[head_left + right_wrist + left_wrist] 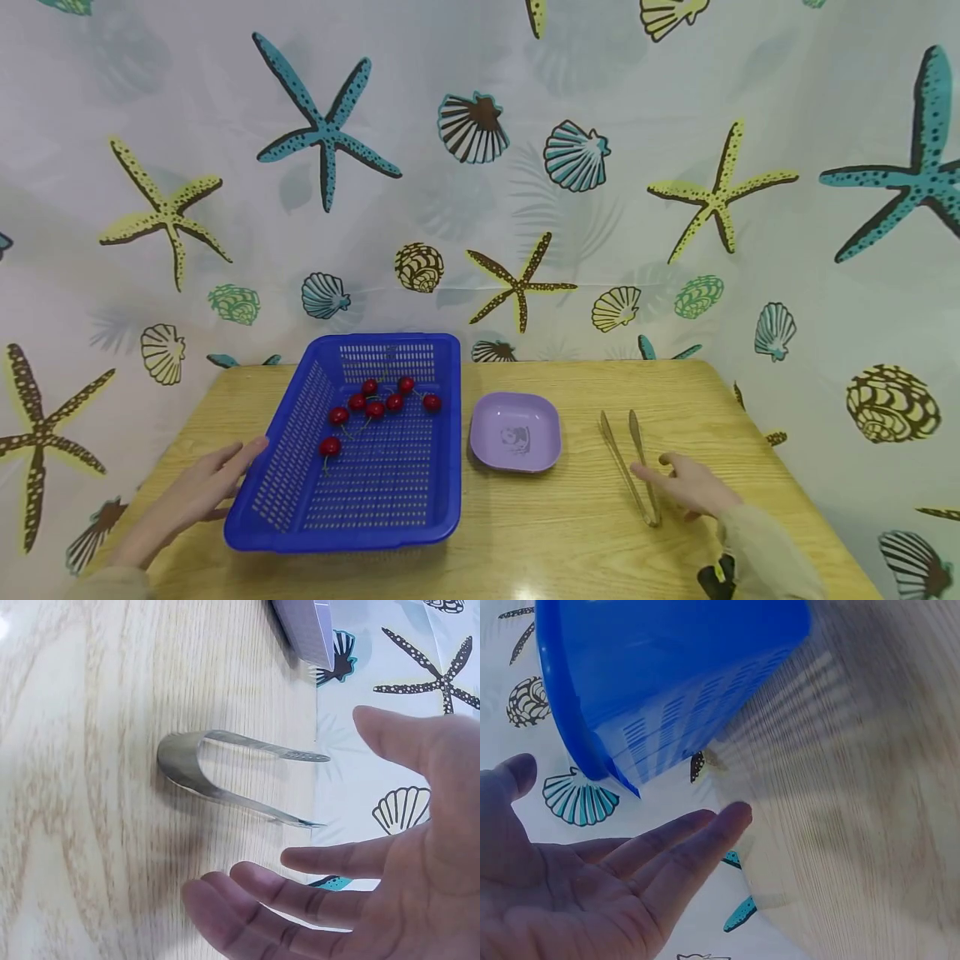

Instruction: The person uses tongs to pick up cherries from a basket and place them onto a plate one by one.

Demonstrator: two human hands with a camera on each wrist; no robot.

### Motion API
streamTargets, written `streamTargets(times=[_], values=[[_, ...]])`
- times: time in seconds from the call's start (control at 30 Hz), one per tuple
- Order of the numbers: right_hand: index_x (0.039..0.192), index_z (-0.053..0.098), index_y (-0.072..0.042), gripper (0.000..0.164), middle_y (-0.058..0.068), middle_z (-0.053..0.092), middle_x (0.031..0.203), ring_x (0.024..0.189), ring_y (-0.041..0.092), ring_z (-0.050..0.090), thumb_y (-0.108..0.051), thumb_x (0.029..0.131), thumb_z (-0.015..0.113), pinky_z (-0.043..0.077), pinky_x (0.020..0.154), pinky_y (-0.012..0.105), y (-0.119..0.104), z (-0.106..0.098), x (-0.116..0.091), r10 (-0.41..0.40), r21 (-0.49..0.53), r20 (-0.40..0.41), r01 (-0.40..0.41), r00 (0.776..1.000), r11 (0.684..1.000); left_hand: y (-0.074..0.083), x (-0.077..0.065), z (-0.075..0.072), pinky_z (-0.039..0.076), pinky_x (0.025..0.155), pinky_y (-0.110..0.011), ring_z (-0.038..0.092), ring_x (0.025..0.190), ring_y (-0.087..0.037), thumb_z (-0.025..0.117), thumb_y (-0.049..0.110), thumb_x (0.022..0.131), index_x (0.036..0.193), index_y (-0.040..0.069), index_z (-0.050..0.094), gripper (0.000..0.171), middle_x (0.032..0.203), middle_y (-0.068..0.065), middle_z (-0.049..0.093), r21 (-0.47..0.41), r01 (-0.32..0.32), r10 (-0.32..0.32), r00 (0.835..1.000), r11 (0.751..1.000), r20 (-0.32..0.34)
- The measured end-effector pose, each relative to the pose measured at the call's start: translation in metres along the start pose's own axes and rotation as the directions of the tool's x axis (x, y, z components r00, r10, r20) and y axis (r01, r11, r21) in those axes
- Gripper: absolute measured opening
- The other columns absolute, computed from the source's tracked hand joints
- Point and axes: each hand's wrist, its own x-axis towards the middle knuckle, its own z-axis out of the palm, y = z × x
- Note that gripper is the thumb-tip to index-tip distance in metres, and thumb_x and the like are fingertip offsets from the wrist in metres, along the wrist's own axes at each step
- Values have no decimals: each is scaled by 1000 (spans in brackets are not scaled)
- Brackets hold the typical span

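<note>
My left hand is beside the left wall of a blue plastic basket. In the left wrist view its fingers are extended, palm up, under the basket's rim with nothing in them. Inside the basket lie several red cherries with stems, mostly toward the back. On the right, metal tongs rest on the table, their arms spread and their bend toward me. Just right of them hovers my right hand; the right wrist view shows its fingers spread and apart from the tongs.
A small lilac dish with a panda print stands between the basket and the tongs. The wooden table backs onto a cloth printed with starfish and shells, which also hangs at both sides.
</note>
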Motion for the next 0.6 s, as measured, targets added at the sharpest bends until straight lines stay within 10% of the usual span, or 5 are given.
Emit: streamTargets(times=[0.2, 0.6], values=[[136, 41, 21, 96, 10, 54, 78, 67, 21, 59, -66, 96, 50, 60, 61, 38, -7, 6, 0, 35, -39, 7, -34, 999, 999, 4, 2, 3, 63, 82, -49, 67, 112, -45, 38, 67, 100, 147, -24, 17, 104, 132, -40, 56, -49, 57, -57, 998, 997, 9], [74, 47, -11, 50, -5, 36, 53, 43, 6, 29, -53, 92, 66, 41, 41, 22, -7, 16, 3, 27, -87, -7, -28, 1000, 996, 7, -1, 6, 64, 76, -44, 75, 90, -26, 55, 37, 101, 136, -25, 41, 72, 104, -21, 74, -135, 32, -30, 999, 990, 14]])
